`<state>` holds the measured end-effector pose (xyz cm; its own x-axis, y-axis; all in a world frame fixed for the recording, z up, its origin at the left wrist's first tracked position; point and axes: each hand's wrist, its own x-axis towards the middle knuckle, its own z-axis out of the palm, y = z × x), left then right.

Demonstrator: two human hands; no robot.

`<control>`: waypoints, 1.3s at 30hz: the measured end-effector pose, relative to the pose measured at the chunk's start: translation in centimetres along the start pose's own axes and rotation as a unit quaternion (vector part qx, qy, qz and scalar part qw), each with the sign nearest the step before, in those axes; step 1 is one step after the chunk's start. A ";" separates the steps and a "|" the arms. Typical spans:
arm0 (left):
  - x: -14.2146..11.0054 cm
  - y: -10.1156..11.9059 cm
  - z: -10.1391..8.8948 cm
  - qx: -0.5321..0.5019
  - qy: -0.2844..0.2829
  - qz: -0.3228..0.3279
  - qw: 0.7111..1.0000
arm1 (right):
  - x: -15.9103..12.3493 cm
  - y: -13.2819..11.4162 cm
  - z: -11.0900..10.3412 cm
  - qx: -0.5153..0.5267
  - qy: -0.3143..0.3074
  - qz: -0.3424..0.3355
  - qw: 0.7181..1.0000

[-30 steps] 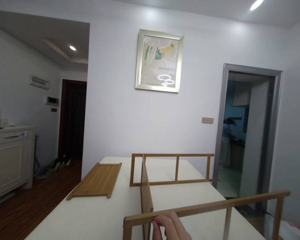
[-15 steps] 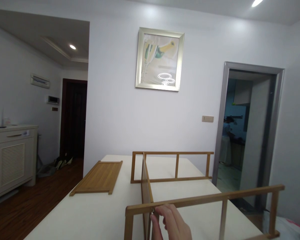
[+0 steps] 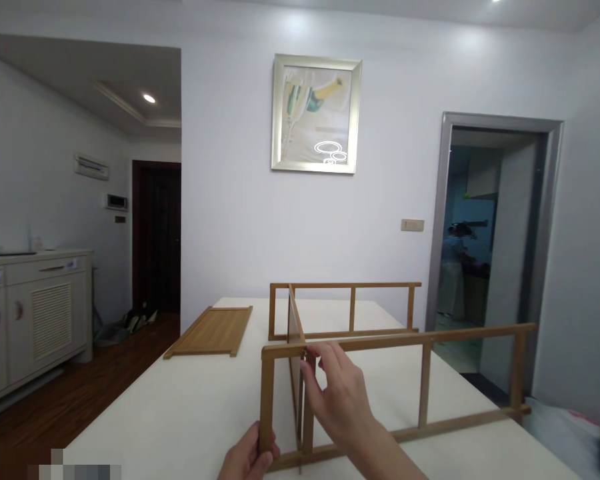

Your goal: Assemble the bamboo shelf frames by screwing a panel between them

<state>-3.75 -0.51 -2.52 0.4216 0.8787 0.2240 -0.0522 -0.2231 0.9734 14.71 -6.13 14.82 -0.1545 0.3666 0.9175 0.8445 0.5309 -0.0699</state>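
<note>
Two wooden frames stand upright on the white counter (image 3: 220,400), and both hands are at the near frame (image 3: 424,383). The left hand (image 3: 245,457) is low at its left end, fingers wrapped round the end post close to the bottom rail. The right hand (image 3: 343,387) reaches up to the top rail, thumb and forefinger close together at the corner where the standing panel (image 3: 295,327) meets the frame; I can't tell whether they pinch the tiny bit of metal there or only touch the wood. The other fingers are bent loosely.

The panel, seen nearly edge-on, runs back from that corner to the far frame (image 3: 353,310), meeting it near its left end too. Well apart to the left, a slatted board (image 3: 210,331) lies flat on the counter. Beyond it all, a framed picture (image 3: 317,115) hangs on the wall (image 3: 220,173), left of a doorway (image 3: 446,220).
</note>
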 end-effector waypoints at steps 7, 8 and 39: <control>-0.5 1.1 1.1 -0.013 0.047 0.016 0.999 | 0.3 -0.3 -0.3 0.002 -0.011 -0.005 1.000; -0.4 1.0 1.0 -0.014 0.048 0.021 0.999 | 0.4 -0.2 -0.3 0.003 -0.012 -0.006 1.000; -0.3 0.8 0.7 -0.026 0.031 0.010 0.999 | 0.3 0.2 0.4 -0.077 0.011 -0.028 0.997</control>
<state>-3.23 -1.25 -1.84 0.3639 0.8987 0.2447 -0.1082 -0.2202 0.9694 14.63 -5.64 14.90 -0.1938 0.3210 0.9270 0.9040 0.4256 0.0416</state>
